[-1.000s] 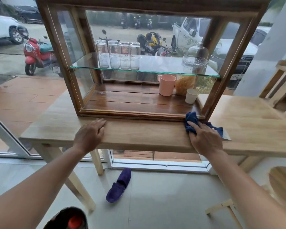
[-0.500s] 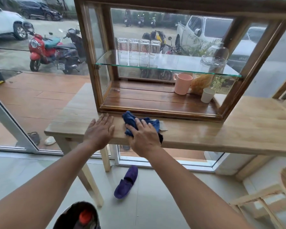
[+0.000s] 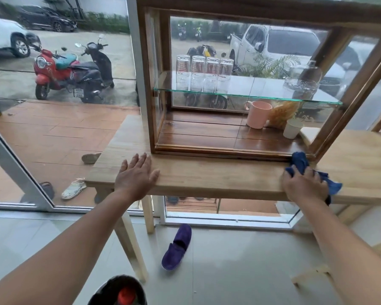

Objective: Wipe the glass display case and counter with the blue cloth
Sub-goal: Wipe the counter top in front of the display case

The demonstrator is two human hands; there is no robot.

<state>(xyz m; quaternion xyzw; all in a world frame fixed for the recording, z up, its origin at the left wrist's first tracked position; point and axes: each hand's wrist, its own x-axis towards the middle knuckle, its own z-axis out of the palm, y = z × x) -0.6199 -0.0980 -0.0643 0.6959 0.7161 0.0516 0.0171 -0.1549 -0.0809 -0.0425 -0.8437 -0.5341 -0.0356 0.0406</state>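
A wood-framed glass display case (image 3: 233,150) stands on a pale wooden counter (image 3: 220,177). My right hand (image 3: 304,186) presses the crumpled blue cloth (image 3: 299,162) onto the counter, right against the case's bottom right corner; part of the cloth sticks out to the right of the hand. My left hand (image 3: 136,176) lies flat on the counter with fingers spread, just left of the case's bottom left corner. Inside the case, several upturned glasses (image 3: 204,73) stand on a glass shelf (image 3: 246,95), with a pink mug (image 3: 257,114) and a white cup (image 3: 292,128) on the wooden floor below.
A glass jar (image 3: 304,84) sits at the shelf's right end. Behind the counter is a glass wall with scooters (image 3: 73,71) and cars outside. A purple slipper (image 3: 177,247) lies on the tiled floor under the counter. A dark round object (image 3: 119,291) is at the bottom edge.
My right hand slid the blue cloth left along the counter to beside my left hand, then back right to the case's right corner. The left hand stayed flat; the view shifted.
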